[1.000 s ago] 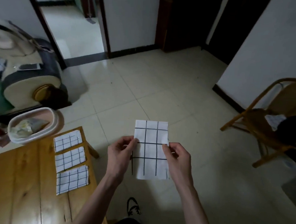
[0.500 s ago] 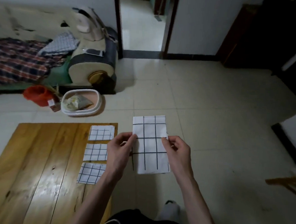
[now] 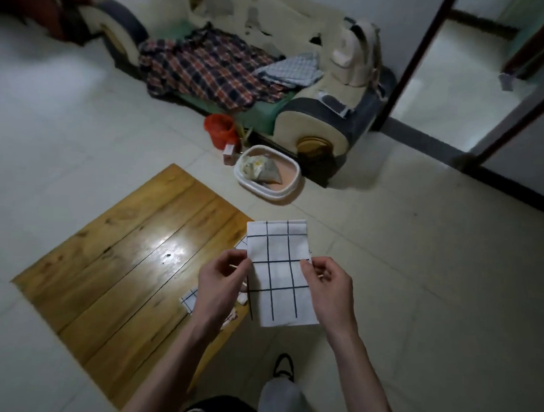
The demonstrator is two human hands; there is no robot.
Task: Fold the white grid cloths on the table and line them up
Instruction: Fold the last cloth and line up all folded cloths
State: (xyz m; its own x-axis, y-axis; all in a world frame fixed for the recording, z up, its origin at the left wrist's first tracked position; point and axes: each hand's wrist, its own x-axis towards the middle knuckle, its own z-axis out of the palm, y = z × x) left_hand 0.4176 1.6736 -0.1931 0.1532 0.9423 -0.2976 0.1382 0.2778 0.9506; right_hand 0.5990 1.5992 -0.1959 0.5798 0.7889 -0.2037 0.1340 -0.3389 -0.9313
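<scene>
Two hands (image 3: 221,285) (image 3: 327,289); one held cloth (image 3: 280,272); one table (image 3: 119,261); one basin (image 3: 266,191).

Legible text, labels, brands, numbers, signs: none. The folded cloth (image 3: 278,272) carries only a printed pattern of dark grid lines, no lettering. The small box (image 3: 228,153) on the floor beside the sofa (image 3: 316,126) shows red and white colouring, but any print on it is too small and blurred to read.
</scene>
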